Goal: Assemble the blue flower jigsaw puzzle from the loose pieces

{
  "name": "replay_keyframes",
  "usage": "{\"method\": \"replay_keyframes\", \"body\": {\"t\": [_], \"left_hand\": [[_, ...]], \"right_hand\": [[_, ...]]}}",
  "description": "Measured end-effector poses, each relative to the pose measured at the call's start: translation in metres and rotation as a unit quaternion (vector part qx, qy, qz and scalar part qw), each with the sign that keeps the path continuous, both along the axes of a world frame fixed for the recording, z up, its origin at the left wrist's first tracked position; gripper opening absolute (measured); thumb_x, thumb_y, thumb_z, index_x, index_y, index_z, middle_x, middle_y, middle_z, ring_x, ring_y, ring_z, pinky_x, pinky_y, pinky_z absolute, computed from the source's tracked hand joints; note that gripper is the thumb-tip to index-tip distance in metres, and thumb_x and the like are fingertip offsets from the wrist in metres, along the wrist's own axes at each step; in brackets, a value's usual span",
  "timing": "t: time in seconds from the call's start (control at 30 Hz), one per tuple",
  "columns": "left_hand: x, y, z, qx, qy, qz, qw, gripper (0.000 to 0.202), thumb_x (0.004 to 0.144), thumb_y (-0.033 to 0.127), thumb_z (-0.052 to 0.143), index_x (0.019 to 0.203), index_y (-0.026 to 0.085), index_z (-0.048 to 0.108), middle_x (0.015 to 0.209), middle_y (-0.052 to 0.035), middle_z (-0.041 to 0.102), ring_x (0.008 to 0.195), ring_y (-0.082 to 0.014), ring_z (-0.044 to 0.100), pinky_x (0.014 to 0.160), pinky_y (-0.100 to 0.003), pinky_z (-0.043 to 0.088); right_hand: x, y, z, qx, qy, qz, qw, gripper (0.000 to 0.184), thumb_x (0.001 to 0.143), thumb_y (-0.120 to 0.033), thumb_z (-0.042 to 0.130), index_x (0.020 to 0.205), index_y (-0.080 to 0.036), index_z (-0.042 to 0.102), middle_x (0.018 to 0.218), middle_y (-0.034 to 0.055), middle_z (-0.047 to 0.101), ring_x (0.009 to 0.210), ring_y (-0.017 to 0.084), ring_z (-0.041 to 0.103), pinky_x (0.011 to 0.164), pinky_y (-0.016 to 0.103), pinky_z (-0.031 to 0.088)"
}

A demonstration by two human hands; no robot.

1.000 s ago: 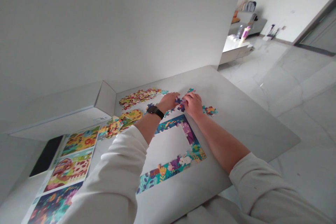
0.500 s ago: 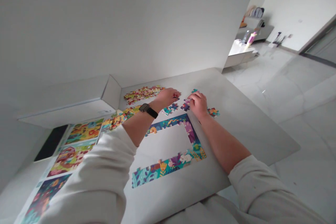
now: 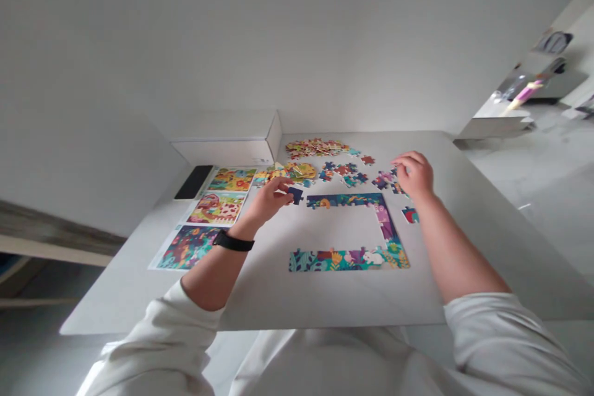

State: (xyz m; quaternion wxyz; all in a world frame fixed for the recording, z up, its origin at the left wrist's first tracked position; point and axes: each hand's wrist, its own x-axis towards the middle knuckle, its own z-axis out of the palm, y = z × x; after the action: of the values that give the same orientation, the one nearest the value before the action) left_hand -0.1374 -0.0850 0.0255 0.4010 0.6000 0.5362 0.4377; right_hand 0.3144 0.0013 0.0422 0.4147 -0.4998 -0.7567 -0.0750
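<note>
Pale grey tabletop (image 3: 325, 303) against a white wall, carrying a half-built colourful cardboard jigsaw border (image 3: 348, 258).
Left hand (image 3: 266, 199) pinches a small dark-blue cardboard puzzle piece (image 3: 294, 194) just off the jigsaw border's far-left end; light, thin and bendable, it is probably best gripped by its edges. Right hand (image 3: 416, 174) curls over loose pieces (image 3: 383, 180) toward the far-right edge; whether it grips one is unclear.

Top: off-white, long-sleeved. Left sleeve (image 3: 158, 346) ended well short of the black wristband (image 3: 233, 241); right sleeve (image 3: 501, 340) matched. Wristband sat just behind the left hand (image 3: 269, 201).
</note>
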Motion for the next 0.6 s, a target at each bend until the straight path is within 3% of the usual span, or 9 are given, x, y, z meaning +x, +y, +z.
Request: {"method": "replay_keyframes", "body": {"t": [0.13, 0.2, 0.27, 0.37, 0.47, 0.6], "left_hand": [[0.007, 0.003, -0.007, -0.044, -0.037, 0.015, 0.998, 0.029, 0.079, 0.022, 0.080, 0.107, 0.017, 0.074, 0.095, -0.0051, 0.075, 0.072, -0.0151, 0.073, 0.070, -0.031, 0.062], [0.010, 0.005, -0.013, -0.051, -0.032, 0.008, 0.998, 0.026, 0.081, 0.022, 0.078, 0.106, 0.017, 0.075, 0.095, -0.0054, 0.076, 0.075, -0.0160, 0.073, 0.070, -0.030, 0.061], [0.011, 0.005, -0.019, -0.033, -0.002, 0.008, 0.999, 0.026, 0.083, 0.025, 0.077, 0.109, 0.018, 0.077, 0.090, -0.0043, 0.076, 0.073, -0.0161, 0.071, 0.067, -0.028, 0.058], [0.007, 0.002, -0.027, 0.006, 0.055, 0.018, 0.998, 0.026, 0.087, 0.028, 0.074, 0.111, 0.019, 0.080, 0.086, -0.0036, 0.077, 0.073, -0.0168, 0.069, 0.067, -0.027, 0.055], [0.004, 0.001, -0.031, 0.029, 0.095, 0.032, 0.994, 0.025, 0.089, 0.027, 0.073, 0.111, 0.019, 0.081, 0.092, -0.0053, 0.080, 0.078, -0.0183, 0.070, 0.072, -0.029, 0.055], [0.007, 0.001, -0.031, 0.024, 0.165, 0.022, 0.986, 0.025, 0.092, 0.026, 0.072, 0.113, 0.019, 0.083, 0.092, -0.0058, 0.081, 0.079, -0.0192, 0.071, 0.075, -0.031, 0.057]], "right_hand": [[-0.018, -0.024, 0.047, 0.090, 0.034, 0.023, 0.995, 0.034, 0.096, -0.008, 0.054, 0.099, -0.025, 0.084, 0.101, 0.0084, 0.080, 0.100, 0.022, 0.073, 0.098, 0.035, 0.057], [-0.036, -0.037, 0.061, 0.071, 0.025, 0.069, 0.995, 0.032, 0.097, -0.010, 0.056, 0.102, -0.026, 0.084, 0.103, 0.0067, 0.080, 0.099, 0.021, 0.074, 0.095, 0.035, 0.058], [-0.059, -0.048, 0.062, 0.016, -0.006, 0.135, 0.991, 0.029, 0.099, -0.014, 0.058, 0.105, -0.026, 0.083, 0.106, 0.0058, 0.080, 0.101, 0.022, 0.075, 0.095, 0.037, 0.059], [-0.093, -0.056, 0.042, -0.074, -0.046, 0.194, 0.977, 0.027, 0.102, -0.019, 0.060, 0.113, -0.028, 0.083, 0.115, 0.0062, 0.080, 0.109, 0.025, 0.075, 0.099, 0.041, 0.059], [-0.121, -0.056, 0.004, -0.133, -0.076, 0.225, 0.962, 0.029, 0.100, -0.018, 0.060, 0.116, -0.029, 0.082, 0.116, 0.0063, 0.080, 0.112, 0.027, 0.074, 0.103, 0.045, 0.059], [-0.139, -0.052, -0.041, -0.143, -0.107, 0.249, 0.952, 0.032, 0.096, -0.010, 0.061, 0.109, -0.028, 0.084, 0.113, 0.0060, 0.081, 0.110, 0.027, 0.074, 0.105, 0.045, 0.058]]}}
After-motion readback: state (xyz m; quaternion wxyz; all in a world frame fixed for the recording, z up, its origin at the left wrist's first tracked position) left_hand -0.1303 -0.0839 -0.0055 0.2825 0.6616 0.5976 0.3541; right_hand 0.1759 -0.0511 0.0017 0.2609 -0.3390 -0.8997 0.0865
